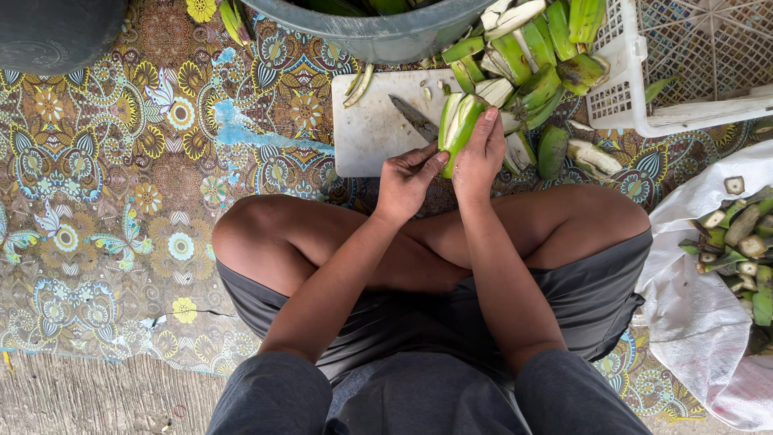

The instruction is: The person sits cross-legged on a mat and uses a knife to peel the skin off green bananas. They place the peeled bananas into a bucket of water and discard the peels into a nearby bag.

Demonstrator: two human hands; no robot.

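Sitting on floral mat (pixel 121 201) | left hand (pixel 407 181) grips knife (pixel 415 118) | right hand (pixel 477 157) holds green banana (pixel 459 121) | white board (pixel 374 133)

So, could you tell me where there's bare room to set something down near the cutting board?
The patterned mat left of the white cutting board is bare, bordered by the grey tub above. Right of the board it is crowded: banana peels, white basket, sack of stems.

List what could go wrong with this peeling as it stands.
1. The left hand holds the knife right beside the right hand gripping the green banana; a slip could cut fingers.
2. The banana is held in the air over the cutting board, not rested on it, so it may twist.
3. Peels crowd the board's edge, leaving little working room.
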